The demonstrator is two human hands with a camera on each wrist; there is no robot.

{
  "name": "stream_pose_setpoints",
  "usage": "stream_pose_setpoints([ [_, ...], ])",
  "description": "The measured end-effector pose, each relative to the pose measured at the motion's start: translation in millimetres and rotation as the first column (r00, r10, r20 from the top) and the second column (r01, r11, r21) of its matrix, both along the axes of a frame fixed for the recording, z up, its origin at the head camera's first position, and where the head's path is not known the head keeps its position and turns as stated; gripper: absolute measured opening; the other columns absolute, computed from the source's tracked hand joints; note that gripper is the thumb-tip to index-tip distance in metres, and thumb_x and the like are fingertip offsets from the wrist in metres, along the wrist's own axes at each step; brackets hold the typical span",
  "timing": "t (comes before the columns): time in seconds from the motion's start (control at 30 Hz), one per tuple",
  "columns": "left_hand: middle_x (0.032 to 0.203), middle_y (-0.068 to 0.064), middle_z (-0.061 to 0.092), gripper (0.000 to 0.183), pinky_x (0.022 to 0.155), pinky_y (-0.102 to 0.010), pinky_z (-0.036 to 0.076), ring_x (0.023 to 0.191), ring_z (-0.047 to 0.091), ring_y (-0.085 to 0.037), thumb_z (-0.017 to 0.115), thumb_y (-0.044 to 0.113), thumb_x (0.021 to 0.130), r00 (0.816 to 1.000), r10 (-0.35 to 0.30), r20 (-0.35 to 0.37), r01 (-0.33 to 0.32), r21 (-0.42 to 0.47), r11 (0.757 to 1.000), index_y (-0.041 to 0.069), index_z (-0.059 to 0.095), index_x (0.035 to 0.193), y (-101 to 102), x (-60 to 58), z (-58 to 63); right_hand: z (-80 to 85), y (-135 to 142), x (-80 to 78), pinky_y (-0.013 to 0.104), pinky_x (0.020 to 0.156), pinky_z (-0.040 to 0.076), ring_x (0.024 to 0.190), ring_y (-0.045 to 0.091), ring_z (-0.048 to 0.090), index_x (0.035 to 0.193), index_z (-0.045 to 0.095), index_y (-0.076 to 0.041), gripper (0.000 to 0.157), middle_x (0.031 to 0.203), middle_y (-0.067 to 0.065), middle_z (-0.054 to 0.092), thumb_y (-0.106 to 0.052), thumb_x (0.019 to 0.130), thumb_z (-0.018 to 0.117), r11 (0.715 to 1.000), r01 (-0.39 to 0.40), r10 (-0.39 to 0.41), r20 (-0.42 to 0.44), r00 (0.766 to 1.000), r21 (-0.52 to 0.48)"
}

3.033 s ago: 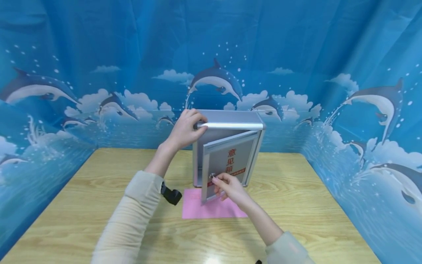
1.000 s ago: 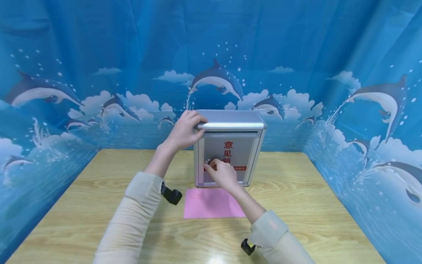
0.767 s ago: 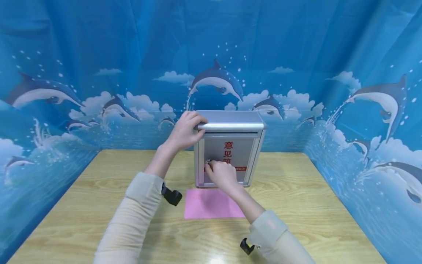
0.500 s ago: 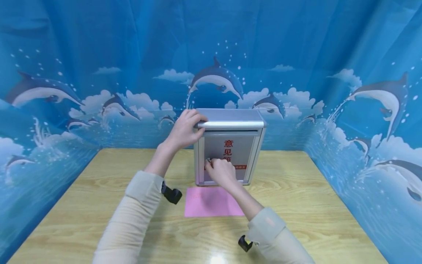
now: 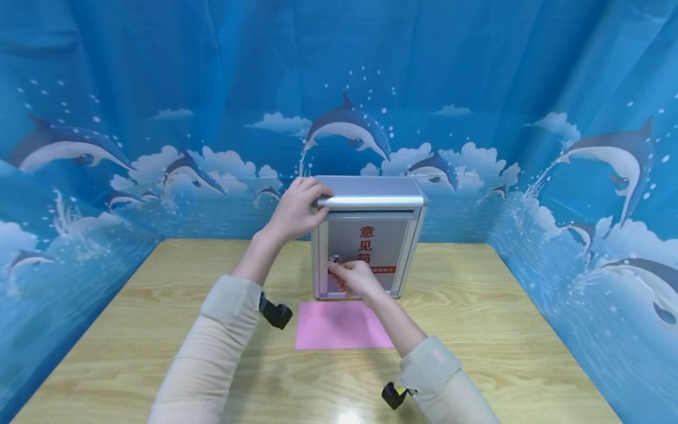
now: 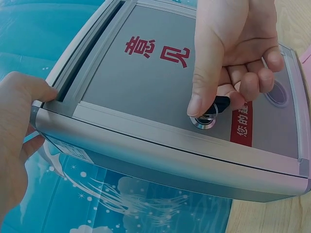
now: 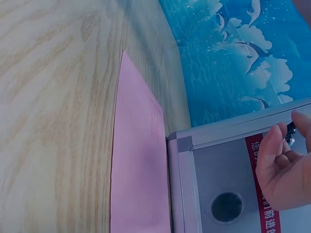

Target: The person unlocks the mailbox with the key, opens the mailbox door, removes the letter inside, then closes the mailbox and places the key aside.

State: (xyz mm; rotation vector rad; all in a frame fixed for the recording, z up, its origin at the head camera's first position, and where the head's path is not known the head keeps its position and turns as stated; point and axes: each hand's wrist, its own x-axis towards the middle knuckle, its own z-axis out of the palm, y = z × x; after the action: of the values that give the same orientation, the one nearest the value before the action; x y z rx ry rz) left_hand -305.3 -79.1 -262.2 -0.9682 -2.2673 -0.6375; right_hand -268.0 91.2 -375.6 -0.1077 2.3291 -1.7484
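A silver-grey suggestion box (image 5: 392, 235) with red lettering stands upright, its front door flush with the frame. At its upper left corner my left hand (image 5: 301, 206) grips the edge, fingers over the top and thumb at the front. My right hand (image 5: 360, 280) is at the door's left side, where thumb and index finger pinch a black-headed key (image 6: 221, 103). That key sits in the round metal lock (image 6: 203, 121), as the left wrist view shows. The right hand's other fingers are loosely curled below it.
A pink sheet (image 5: 339, 330) lies on the wooden table (image 5: 238, 365) in front of the box. Behind the box and along both sides hangs a blue dolphin-print curtain (image 5: 254, 70). A slot (image 6: 92, 53) runs across the box's upper front.
The door, ajar 3 seconds ago, has swung in against the box. My right hand has since turned at the wrist while on the key. My left hand has kept its place.
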Motion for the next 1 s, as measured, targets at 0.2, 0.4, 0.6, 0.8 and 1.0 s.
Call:
stream_pose_setpoints([
  [0.2,0.102,-0.008,0.058,0.021,0.088,-0.041,0.039,0.1,0.048,-0.026,0.064,0.006,0.082,1.0,0.011,0.006,-0.011,-0.001,1.0,0.005,0.064,0.104,-0.4,1.3,-2.4,-4.3,0.0,-1.0,0.021,0.043,0.041,0.047,0.009,0.045,0.068,0.057,0.0,0.041,0.058,0.001,0.053,-0.037,0.086,0.064,1.0,0.008,-0.008,0.026,1.0,-0.022],
  [0.4,0.102,-0.008,0.058,0.022,0.087,-0.04,0.039,0.099,0.048,-0.026,0.064,0.006,0.083,1.0,0.01,0.002,-0.01,-0.006,1.0,0.004,0.064,0.104,0.7,1.5,-6.0,-8.0,-6.5,0.9,0.02,0.04,0.034,0.039,0.007,0.037,0.052,0.042,-0.013,0.044,0.047,-0.002,0.045,-0.028,0.084,0.067,0.999,0.039,-0.039,-0.034,0.999,-0.002],
  [0.6,0.101,-0.008,0.058,0.021,0.086,-0.04,0.04,0.098,0.048,-0.026,0.064,0.006,0.083,1.0,0.006,-0.012,-0.006,-0.003,1.0,0.004,0.064,0.104,0.6,2.1,-7.8,-8.6,-11.7,4.5,0.019,0.039,0.031,0.038,0.007,0.036,0.053,0.042,-0.013,0.042,0.044,-0.003,0.041,-0.025,0.083,0.068,0.997,0.082,-0.081,-0.084,0.993,0.012],
  [0.8,0.1,-0.008,0.058,0.021,0.086,-0.04,0.04,0.098,0.048,-0.026,0.063,0.006,0.083,1.0,0.005,-0.02,-0.004,0.002,1.0,0.004,0.064,0.104,-0.1,-0.2,-6.7,-10.0,-14.4,4.8,0.021,0.04,0.033,0.042,0.009,0.039,0.061,0.052,-0.008,0.037,0.049,-0.002,0.046,-0.031,0.088,0.062,0.993,0.121,-0.119,-0.146,0.982,0.005],
  [1.0,0.099,-0.009,0.058,0.021,0.086,-0.04,0.039,0.097,0.048,-0.026,0.063,0.005,0.083,0.999,-0.008,-0.033,0.008,0.008,1.0,0.003,0.065,0.104,-1.1,-1.7,-3.5,-10.5,-18.8,1.7,0.023,0.046,0.046,0.053,0.01,0.053,0.096,0.065,0.004,0.039,0.066,0.003,0.06,-0.032,0.095,0.049,0.969,0.194,-0.208,-0.085,0.974,-0.151],
])
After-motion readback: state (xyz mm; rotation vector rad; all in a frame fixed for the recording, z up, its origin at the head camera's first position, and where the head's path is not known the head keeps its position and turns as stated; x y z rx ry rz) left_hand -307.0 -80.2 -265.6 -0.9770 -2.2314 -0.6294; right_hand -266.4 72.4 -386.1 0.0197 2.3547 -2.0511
